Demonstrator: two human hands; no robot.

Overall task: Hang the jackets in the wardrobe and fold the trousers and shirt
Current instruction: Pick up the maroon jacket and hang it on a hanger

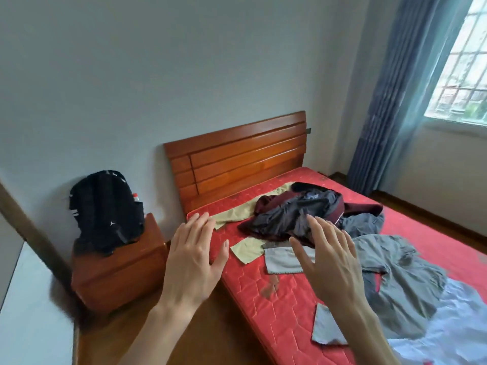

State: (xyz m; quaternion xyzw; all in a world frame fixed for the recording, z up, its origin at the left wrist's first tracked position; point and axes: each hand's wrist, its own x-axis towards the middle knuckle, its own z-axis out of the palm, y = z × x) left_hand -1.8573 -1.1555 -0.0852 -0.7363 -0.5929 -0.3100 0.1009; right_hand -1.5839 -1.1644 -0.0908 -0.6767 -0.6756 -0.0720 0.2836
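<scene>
Clothes lie in a heap on a red mattress (284, 306). A dark maroon jacket with a grey lining (295, 212) is crumpled near the headboard. Beige trousers (237, 214) stretch under it toward the mattress corner. A grey garment (403, 275) spreads to the right, and a white garment (453, 330) lies at the lower right. My left hand (192, 262) hovers over the mattress edge, fingers straight, holding nothing. My right hand (332, 256) is raised in front of the jacket, fingers spread, holding nothing.
A wooden headboard (237, 162) stands against the wall. A wooden nightstand (118, 270) to the left of the bed carries a black backpack (105, 209). Blue curtains (395, 101) and a window are at the right. A pale surface (31, 312) fills the lower left.
</scene>
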